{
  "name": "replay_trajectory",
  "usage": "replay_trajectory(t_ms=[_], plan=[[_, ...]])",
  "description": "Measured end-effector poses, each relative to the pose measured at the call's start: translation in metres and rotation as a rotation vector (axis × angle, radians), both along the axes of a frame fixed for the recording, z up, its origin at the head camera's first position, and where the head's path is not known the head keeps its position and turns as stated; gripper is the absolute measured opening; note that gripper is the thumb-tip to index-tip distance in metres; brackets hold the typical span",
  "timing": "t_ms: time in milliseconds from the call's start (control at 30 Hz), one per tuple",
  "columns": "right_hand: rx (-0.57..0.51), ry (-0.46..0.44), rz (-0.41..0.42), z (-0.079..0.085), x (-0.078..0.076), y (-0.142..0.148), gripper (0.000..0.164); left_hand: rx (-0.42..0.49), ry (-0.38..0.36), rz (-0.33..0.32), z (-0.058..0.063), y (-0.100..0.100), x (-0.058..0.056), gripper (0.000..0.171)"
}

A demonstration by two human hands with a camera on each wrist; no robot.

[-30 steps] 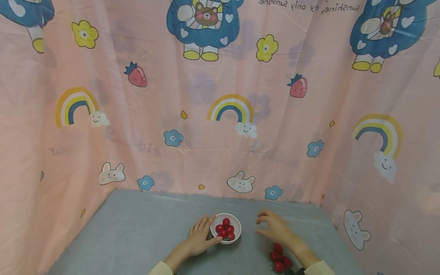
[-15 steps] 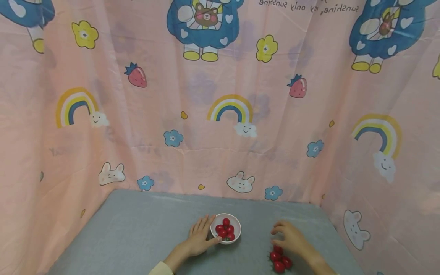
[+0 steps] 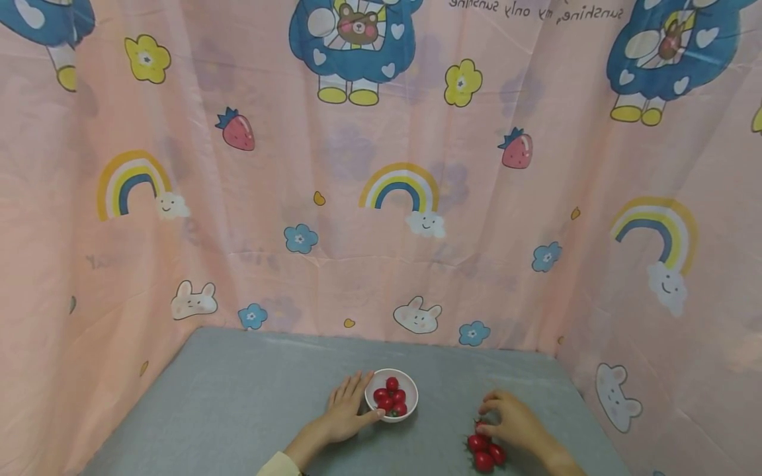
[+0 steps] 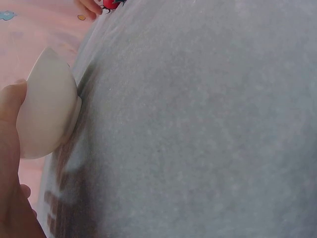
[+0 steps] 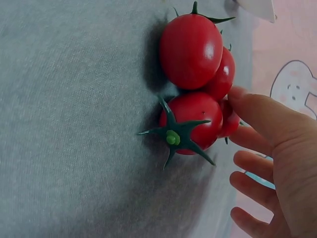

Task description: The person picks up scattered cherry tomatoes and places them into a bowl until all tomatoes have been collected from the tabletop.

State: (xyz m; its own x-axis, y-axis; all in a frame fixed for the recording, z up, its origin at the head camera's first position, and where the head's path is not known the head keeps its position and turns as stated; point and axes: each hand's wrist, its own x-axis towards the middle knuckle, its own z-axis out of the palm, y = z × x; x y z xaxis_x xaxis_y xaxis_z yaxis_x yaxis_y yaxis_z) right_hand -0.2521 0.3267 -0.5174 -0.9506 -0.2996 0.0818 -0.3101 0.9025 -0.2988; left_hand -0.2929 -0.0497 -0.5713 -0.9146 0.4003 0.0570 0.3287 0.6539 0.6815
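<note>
A small white bowl [image 3: 409, 389] with several red cherry tomatoes [image 3: 384, 402] in it stands near the middle of the table's front. My left hand [image 3: 345, 414] rests against its left side, fingers straight, the thumb at the near rim. Right of the bowl lies a cluster of cherry tomatoes [image 3: 483, 461] with green star-shaped stems. At the cluster's far end my right hand [image 3: 513, 420] pinches one cherry tomato [image 5: 229, 120] between thumb and index finger; the other fingers are loosely bent. Nearer tomatoes [image 5: 191, 51] partly hide it in the right wrist view.
A grey cloth covers the table [image 3: 256, 383]. Behind and along both sides hangs a pink curtain [image 3: 268, 178] printed with rainbows, flowers and rabbits, meeting the table's far edge.
My right hand has moved right and toward me, from beside the bowl to the tomato cluster, and its fingers have closed round the far tomato. The left hand and bowl have stayed put.
</note>
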Motion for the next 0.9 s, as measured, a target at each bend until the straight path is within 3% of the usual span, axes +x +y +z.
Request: replay_trajectory(t_ms=[100,367,533,900], plan=[[-0.008,-0.035,-0.013,-0.001,0.0,0.002,0.026,-0.002,0.005,-0.004,0.002,0.0,0.001,0.086],[0.008,-0.016,0.084,-0.002,0.004,0.005,0.033,-0.007,0.005,-0.015,0.008,0.0,0.005,0.086],[-0.005,-0.047,0.094,-0.001,0.003,0.005,0.033,-0.004,-0.007,-0.028,0.014,-0.001,0.007,0.086],[-0.02,-0.059,0.096,0.002,0.002,0.0,0.031,-0.007,-0.014,-0.003,0.004,-0.001,0.002,0.087]])
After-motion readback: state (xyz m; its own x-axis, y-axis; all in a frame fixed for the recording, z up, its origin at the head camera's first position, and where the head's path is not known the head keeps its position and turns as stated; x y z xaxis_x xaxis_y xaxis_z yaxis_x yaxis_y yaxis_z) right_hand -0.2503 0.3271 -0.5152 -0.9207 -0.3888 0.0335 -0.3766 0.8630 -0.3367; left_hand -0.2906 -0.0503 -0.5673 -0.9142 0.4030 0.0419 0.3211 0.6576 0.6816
